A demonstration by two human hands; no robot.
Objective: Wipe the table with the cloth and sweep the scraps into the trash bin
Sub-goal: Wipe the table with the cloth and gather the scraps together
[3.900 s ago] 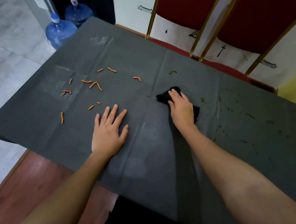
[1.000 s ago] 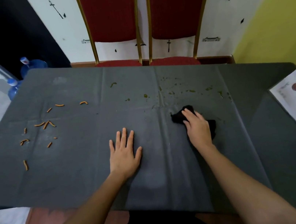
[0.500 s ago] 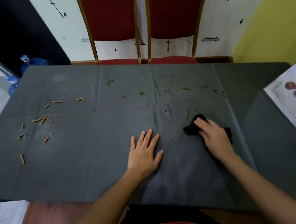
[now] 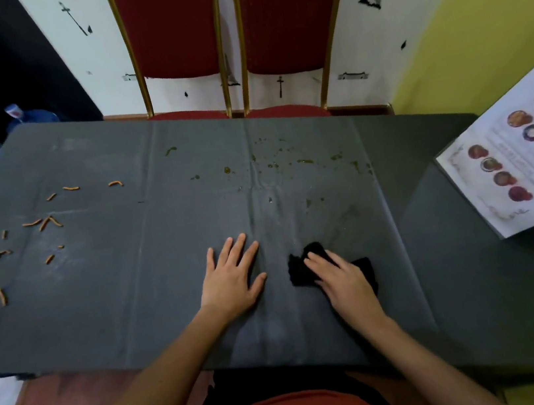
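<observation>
A dark grey cover lies over the table (image 4: 106, 295). My right hand (image 4: 342, 277) presses a black cloth (image 4: 297, 267) flat against it, near the front middle. My left hand (image 4: 231, 273) rests palm down beside it, fingers spread, holding nothing. Several orange scraps (image 4: 43, 223) lie scattered at the far left. Greenish stains and drops (image 4: 304, 161) dot the cover beyond my hands. No trash bin is in view.
Two red chairs with gold frames (image 4: 227, 38) stand against the wall behind the table. A printed sheet with round pictures (image 4: 524, 150) lies on the right end. Blue water bottles (image 4: 31, 116) stand on the floor at the back left.
My right hand has dragged the cloth toward me and slightly left, off the stained patch. My left hand stays flat just left of it. Earlier the view turned from the table's left end.
</observation>
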